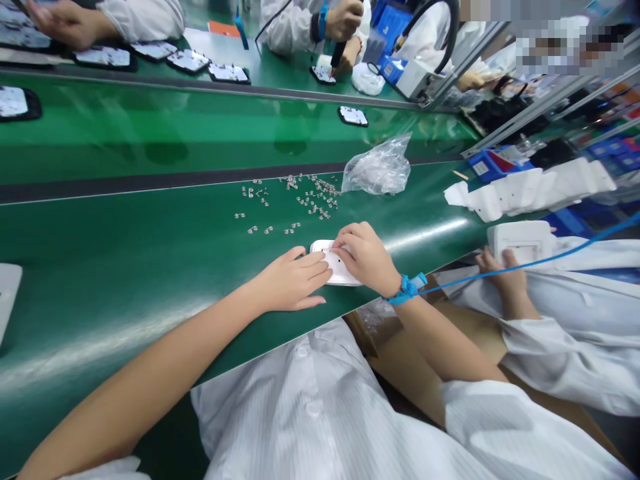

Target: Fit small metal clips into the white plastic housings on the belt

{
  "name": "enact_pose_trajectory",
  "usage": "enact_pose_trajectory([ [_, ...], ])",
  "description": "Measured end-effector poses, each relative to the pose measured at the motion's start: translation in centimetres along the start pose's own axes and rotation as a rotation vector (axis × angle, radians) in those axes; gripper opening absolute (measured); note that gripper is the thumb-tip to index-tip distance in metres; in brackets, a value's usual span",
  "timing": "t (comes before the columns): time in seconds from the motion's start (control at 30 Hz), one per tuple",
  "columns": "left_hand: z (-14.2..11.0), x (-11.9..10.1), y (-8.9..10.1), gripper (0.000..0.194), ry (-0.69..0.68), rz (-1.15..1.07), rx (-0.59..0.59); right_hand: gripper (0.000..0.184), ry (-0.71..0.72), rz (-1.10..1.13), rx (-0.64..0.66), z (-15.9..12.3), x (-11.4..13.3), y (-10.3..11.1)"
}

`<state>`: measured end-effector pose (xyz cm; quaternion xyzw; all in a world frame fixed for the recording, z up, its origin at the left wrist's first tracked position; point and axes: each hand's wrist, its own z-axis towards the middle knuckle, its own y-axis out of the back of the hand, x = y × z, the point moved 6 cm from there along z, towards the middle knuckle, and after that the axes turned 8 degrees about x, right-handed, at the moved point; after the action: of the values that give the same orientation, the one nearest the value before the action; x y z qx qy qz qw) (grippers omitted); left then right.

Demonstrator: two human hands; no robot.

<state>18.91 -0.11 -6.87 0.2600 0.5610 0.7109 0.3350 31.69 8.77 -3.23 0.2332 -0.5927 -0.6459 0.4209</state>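
A white plastic casing [343,273] with small dark holes lies on the green bench in front of me. My left hand [295,281] rests beside it, its fingers stretched flat over the casing's left part. From the right, my right hand [367,259] reaches onto the casing with thumb and fingertips pinched together at its upper surface. Whatever sits between those fingertips is hidden or too small to make out. Small metal spring contacts [320,197] lie scattered just beyond the casing. A blue strap [407,289] circles my right wrist.
A clear plastic bag [379,167] sits behind the contacts. Beyond runs a green conveyor [225,127] carrying a dark-edged unit [353,116]. Co-workers sit opposite and at my right, where a person's hand [505,277] holds a white housing [520,241]. A blue cord [500,270] trails rightward.
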Motion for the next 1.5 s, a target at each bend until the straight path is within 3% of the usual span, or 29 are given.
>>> enact_pose_trajectory([
  [0.33, 0.1, -0.1, 0.0, 0.044, -0.001, 0.014, -0.014, 0.015, 0.035, -0.138, 0.074, 0.2, 0.9, 0.0],
  [0.57, 0.3, 0.0, -0.3, 0.04, -0.024, -0.017, -0.026, 0.015, -0.037, -0.334, 0.224, 0.8, 0.4, -0.8],
  [0.77, 0.5, 0.1, -0.5, 0.042, -0.049, -0.076, -0.055, 0.02, -0.022, -0.55, 0.375, 1.9, 1.9, -0.6],
  [0.93, 0.8, 0.0, -0.7, 0.04, -0.044, -0.11, -0.062, 0.012, -0.021, -0.517, 0.446, 3.0, 1.3, -0.4],
  [1.03, 0.8, 0.0, -0.5, 0.038, -0.029, -0.094, -0.084, 0.011, -0.057, -0.377, 0.402, 2.8, -0.1, -0.1],
  [1.13, 0.7, -0.1, -0.4, 0.035, -0.014, -0.073, -0.093, 0.007, -0.035, -0.229, 0.275, 1.5, -0.9, 0.3],
  [1.3, 0.6, -0.4, -0.3, 0.032, -0.003, -0.046, -0.072, 0.013, 0.08, -0.056, 0.072, -1.8, -0.3, 0.6],
  [1.5, 1.0, -0.7, -0.2, 0.032, 0.006, 0.002, -0.007, 0.024, 0.129, 0.019, -0.028, -3.7, 0.6, 0.0],
])
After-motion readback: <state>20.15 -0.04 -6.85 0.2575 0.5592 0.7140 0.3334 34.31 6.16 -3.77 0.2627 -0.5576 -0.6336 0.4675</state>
